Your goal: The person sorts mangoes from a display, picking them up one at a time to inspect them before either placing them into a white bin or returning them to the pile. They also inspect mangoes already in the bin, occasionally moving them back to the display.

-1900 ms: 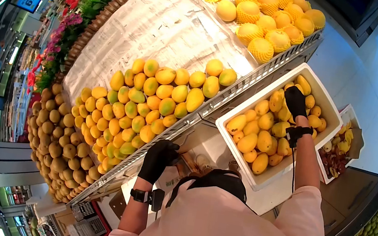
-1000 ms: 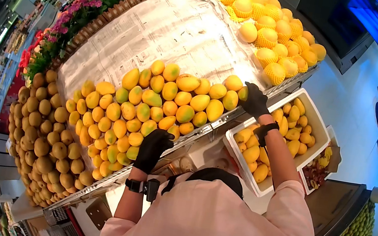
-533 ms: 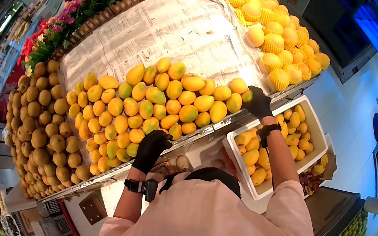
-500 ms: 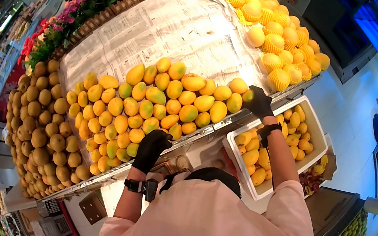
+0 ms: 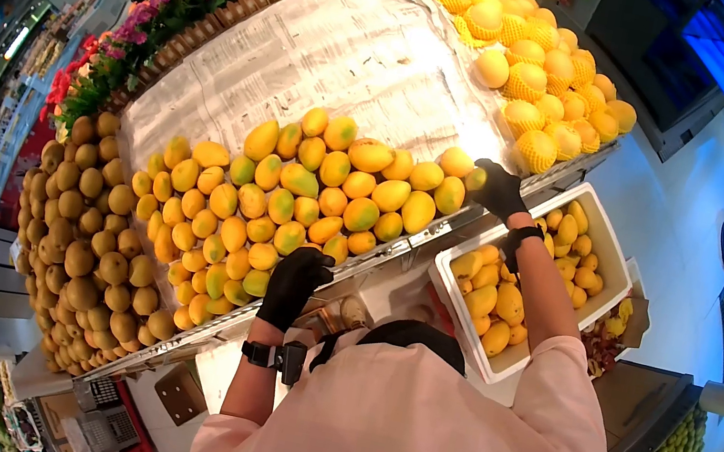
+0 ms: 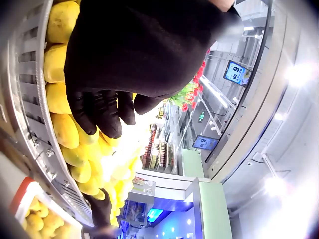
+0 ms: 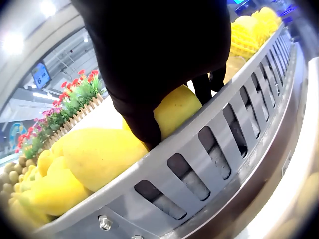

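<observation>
My right hand [image 5: 496,190], in a black glove, holds a yellow mango [image 7: 179,107] at the right end of the front mango row. In the right wrist view, thumb and fingers go down on either side of this mango, just inside the stand's grey slotted rim [image 7: 192,142]. My left hand [image 5: 295,284], also gloved in black, is at the stand's front edge beside the nearest mangoes [image 5: 263,256]. Its fingers [image 6: 107,117] hang loosely curled over the fruit in the left wrist view, with nothing in them. Several rows of yellow and greenish mangoes spread between both hands.
A white foam box [image 5: 612,261] of mangoes stands below the rim, under my right forearm. Newspaper [image 5: 317,44] covers the stand behind the mangoes. Brown round fruit [image 5: 78,244] is heaped left; net-wrapped yellow fruit [image 5: 546,113] lies back right. A flower-topped fence [image 5: 215,16] borders the far left.
My right hand has moved from the foam box up to the stand's front row with a mango. My left hand has shifted slightly along the edge. Over the last half second both hands barely move.
</observation>
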The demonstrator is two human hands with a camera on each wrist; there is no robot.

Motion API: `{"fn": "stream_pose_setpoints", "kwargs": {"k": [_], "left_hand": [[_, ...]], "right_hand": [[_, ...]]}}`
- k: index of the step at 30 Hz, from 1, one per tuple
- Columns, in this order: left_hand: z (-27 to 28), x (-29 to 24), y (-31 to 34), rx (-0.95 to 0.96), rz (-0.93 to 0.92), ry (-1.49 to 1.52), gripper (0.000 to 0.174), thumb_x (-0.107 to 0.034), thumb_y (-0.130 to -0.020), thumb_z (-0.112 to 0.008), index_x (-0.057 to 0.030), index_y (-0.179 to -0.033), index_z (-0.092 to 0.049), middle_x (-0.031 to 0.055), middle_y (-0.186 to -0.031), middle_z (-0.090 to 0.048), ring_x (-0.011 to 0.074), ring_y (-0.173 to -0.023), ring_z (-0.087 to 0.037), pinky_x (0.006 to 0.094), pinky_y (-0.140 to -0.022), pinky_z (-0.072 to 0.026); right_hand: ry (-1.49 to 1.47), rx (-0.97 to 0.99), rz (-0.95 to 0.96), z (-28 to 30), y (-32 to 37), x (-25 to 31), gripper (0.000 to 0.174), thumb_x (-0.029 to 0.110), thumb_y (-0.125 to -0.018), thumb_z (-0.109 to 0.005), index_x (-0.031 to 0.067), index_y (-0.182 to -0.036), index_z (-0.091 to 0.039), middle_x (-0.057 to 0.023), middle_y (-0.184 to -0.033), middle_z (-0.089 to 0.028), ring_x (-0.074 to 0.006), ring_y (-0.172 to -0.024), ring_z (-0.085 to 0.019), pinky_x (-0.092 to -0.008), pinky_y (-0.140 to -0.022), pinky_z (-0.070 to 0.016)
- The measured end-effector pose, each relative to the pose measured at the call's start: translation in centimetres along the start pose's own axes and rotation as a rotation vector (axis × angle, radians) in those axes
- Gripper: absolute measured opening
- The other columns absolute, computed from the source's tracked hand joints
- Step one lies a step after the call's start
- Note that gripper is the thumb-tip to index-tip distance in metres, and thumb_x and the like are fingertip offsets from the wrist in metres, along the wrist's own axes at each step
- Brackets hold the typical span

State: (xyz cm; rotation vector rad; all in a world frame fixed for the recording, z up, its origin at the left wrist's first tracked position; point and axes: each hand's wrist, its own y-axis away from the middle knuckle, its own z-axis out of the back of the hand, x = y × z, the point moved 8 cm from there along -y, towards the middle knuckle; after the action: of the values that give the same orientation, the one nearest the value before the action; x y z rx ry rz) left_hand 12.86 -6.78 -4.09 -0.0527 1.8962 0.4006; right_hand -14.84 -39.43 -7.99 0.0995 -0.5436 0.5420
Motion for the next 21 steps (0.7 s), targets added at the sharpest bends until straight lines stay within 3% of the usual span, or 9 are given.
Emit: {"fn": "stream_pose_setpoints", "kwargs": {"k": [5,8,12,13,16,17,21], "left_hand": [[-0.5,-1.4,0.5,-0.030,-0.072,-0.130,0.014,-0.004,-0.093,-0.051,0.0023,-0.105,-0.055,0.0126,-0.102,-0.064,0.0211,-0.088,-0.065,0.0316,-0.076,-0.0549],[-0.3,-0.9,0.5,-0.043,-0.007,0.041,0.014,-0.002,-0.093,-0.052,0.0027,-0.105,-0.056,0.0123,-0.101,-0.063,0.0211,-0.089,-0.065,0.0315,-0.076,-0.0553],[-0.4,-0.7,0.4,-0.043,-0.007,0.018,0.014,-0.003,-0.093,-0.052,0.0032,-0.105,-0.055,0.0124,-0.101,-0.063,0.0212,-0.090,-0.065,0.0317,-0.076,-0.0555],[-0.6,-0.9,0.3,-0.038,-0.033,-0.033,0.014,-0.003,-0.093,-0.052,0.0032,-0.105,-0.055,0.0127,-0.101,-0.063,0.0213,-0.090,-0.065,0.0318,-0.076,-0.0555],[-0.8,-0.5,0.1,-0.046,-0.025,-0.008,0.017,-0.011,-0.096,-0.051,0.0006,-0.108,-0.055,0.0157,-0.102,-0.064,0.0243,-0.089,-0.064,0.0341,-0.079,-0.0537],[-0.9,-0.2,-0.1,-0.053,-0.008,0.029,0.019,-0.015,-0.097,-0.050,-0.0007,-0.109,-0.055,0.0170,-0.103,-0.065,0.0257,-0.089,-0.064,0.0352,-0.081,-0.0528],[-1.5,0.4,-0.6,-0.015,0.055,0.231,0.018,-0.012,-0.096,-0.050,0.0008,-0.109,-0.055,0.0157,-0.103,-0.064,0.0251,-0.090,-0.065,0.0339,-0.080,-0.0535]], "right_hand": [[-0.098,-0.063,0.080,1.4,0.4,0.3,0.055,0.022,-0.065,-0.080,0.0133,-0.116,-0.060,-0.0101,-0.109,-0.066,-0.0310,-0.102,-0.063,-0.0442,-0.089,-0.0470],[-0.073,-0.135,0.130,3.2,0.6,0.6,0.055,0.019,-0.064,-0.079,0.0131,-0.115,-0.060,-0.0114,-0.110,-0.066,-0.0313,-0.102,-0.063,-0.0426,-0.088,-0.0478],[-0.188,-0.149,0.101,5.0,0.5,-0.5,0.058,0.011,-0.065,-0.079,0.0118,-0.120,-0.057,-0.0132,-0.114,-0.063,-0.0316,-0.105,-0.062,-0.0386,-0.091,-0.0489],[-0.241,-0.227,0.173,5.8,0.3,-0.5,0.061,0.013,-0.064,-0.080,0.0102,-0.120,-0.057,-0.0131,-0.111,-0.064,-0.0285,-0.102,-0.062,-0.0373,-0.089,-0.0501],[-0.729,-0.170,0.084,6.9,-0.2,-1.3,0.060,0.016,-0.067,-0.082,0.0059,-0.121,-0.055,-0.0097,-0.107,-0.063,-0.0217,-0.099,-0.062,-0.0339,-0.087,-0.0502],[-0.679,-0.174,0.058,8.0,0.0,-1.0,0.060,0.018,-0.070,-0.082,0.0032,-0.121,-0.055,-0.0072,-0.107,-0.061,-0.0181,-0.097,-0.060,-0.0309,-0.086,-0.0498],[-1.284,0.046,-0.116,7.8,0.9,0.1,0.050,0.024,-0.083,-0.074,0.0034,-0.123,-0.051,-0.0086,-0.111,-0.061,-0.0212,-0.101,-0.062,-0.0377,-0.086,-0.0534]]}}
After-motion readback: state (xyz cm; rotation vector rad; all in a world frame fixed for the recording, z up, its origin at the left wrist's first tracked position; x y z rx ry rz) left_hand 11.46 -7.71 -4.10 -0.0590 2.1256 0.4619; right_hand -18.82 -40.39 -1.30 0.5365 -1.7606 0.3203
